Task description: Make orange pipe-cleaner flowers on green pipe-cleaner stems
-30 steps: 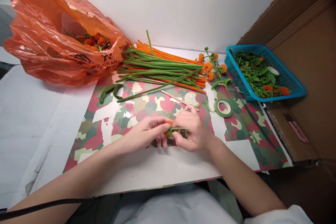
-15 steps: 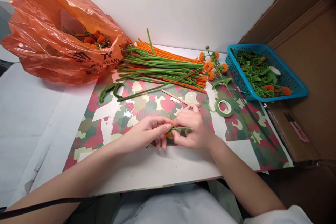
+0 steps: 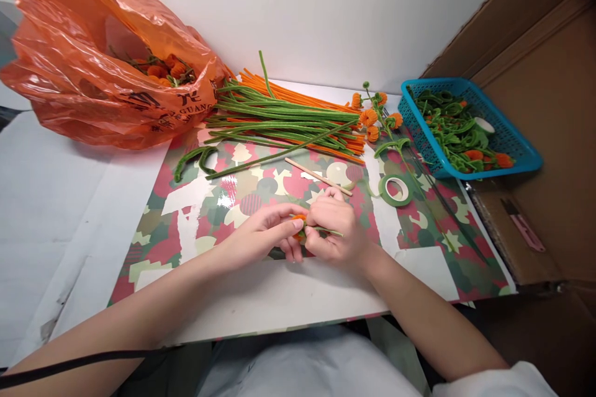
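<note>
A small orange pipe-cleaner pumpkin (image 3: 299, 219) with a green stem is pinched between the thumb and fingers of my left hand (image 3: 267, 231). My right hand (image 3: 336, 223) grips the green stem (image 3: 331, 231) close to where it meets the pumpkin, and the stem's free end pokes out to the right. Fingers cover most of the pumpkin. Just beyond my right hand lies a thin wooden stick (image 3: 316, 175). Further right is a roll of green floral tape (image 3: 385, 191), a loose strip trailing from it.
Green pipe cleaners (image 3: 288, 113) and orange pipe cleaners (image 3: 298, 92) lie in a pile at the back. An orange plastic bag (image 3: 153, 96) stands left. At right are a finished pumpkin sprig (image 3: 369, 118), a blue basket (image 3: 470, 175) of green pieces and a pink-handled tool (image 3: 527, 232).
My right hand has shifted slightly, and the stem it holds now tilts downward to the right. My left hand keeps its hold on the pumpkin.
</note>
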Demonstrator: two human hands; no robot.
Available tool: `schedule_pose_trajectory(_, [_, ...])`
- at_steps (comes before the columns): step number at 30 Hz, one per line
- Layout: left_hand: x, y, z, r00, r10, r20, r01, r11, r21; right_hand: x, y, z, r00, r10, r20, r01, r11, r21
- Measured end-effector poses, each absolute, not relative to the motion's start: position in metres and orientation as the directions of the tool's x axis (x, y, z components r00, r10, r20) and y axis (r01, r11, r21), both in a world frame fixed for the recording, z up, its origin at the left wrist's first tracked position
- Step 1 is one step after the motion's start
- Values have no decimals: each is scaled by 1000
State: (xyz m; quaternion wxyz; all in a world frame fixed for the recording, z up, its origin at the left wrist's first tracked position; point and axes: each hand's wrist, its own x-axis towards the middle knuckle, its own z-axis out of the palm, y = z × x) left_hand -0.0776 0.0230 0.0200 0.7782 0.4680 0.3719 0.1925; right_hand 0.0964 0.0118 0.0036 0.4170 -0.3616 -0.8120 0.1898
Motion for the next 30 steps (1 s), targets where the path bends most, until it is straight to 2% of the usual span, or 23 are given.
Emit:
schedule_pose_trajectory(3, [-80,25,11,664,648,-374,-54,540,840,98,11,4,-367,757,541,373,653,-660])
schedule_pose_trajectory(6, [-83,26,7,703,639,-311,-147,559,816,99,9,4,-308,837,453,274,534,-800])
schedule_pose_trajectory(8, [-83,27,5,708,648,-282,-179,550,816,99,9,3,-253,925,283,121,321,-939])
schedule_pose_trajectory(10, [-83,27,4,685,674,-277,-195,536,822,98,12,2,-219,975,45,-106,22,-994])
schedule_pose_trajectory(12, [-82,28,1,650,705,-284,-216,530,820,98,15,2,-206,966,-159,-334,-222,-916])
schedule_pose_trajectory(15, [-81,29,-2,618,730,-291,-253,536,806,98,22,1,-228,915,-334,-551,-404,-731])
schedule_pose_trajectory(20, [-79,25,-4,582,780,-230,-221,424,878,100,25,1,-365,838,-406,-618,-544,-567])
schedule_pose_trajectory(22, [-77,22,-4,527,839,-136,-203,280,938,98,24,1,-421,811,-406,-628,-584,-514])
schedule_pose_trajectory(25, [-76,17,-3,379,918,119,-149,-67,987,93,19,0,-517,747,-419,-621,-664,-417])
schedule_pose_trajectory(27, [-77,16,-2,317,906,281,-60,-277,959,88,15,0,-571,701,-427,-605,-711,-358])
schedule_pose_trajectory(30, [-77,17,2,314,861,401,121,-455,882,81,11,-1,-619,661,-425,-596,-747,-295])
